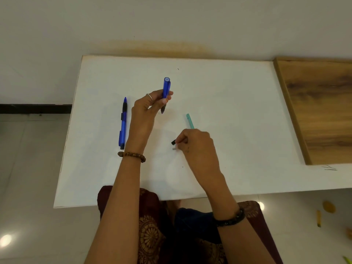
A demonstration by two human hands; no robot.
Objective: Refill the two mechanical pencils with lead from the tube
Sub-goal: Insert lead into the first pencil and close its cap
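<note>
Above the table (238, 111), held pencil (166, 92) near-upright, second pencil (123, 123) lengthwise

The left hand (146, 105) grips a blue pencil (166, 92) upright above the table (238, 111); a second pencil (123, 122) lies just left of its wrist. The right hand (196, 145) pinches a small black cap (173, 142), a teal tube (190, 121) just beyond it.

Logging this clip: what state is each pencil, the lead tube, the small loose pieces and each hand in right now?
Held blue pencil: upright, open top end up, gripped by left hand.
Second blue pencil: flat on white table, untouched.
Teal lead tube: on table, near end hidden behind right hand.
Black piece: pinched in right fingertips.
Grey piece: loose on table.
</note>
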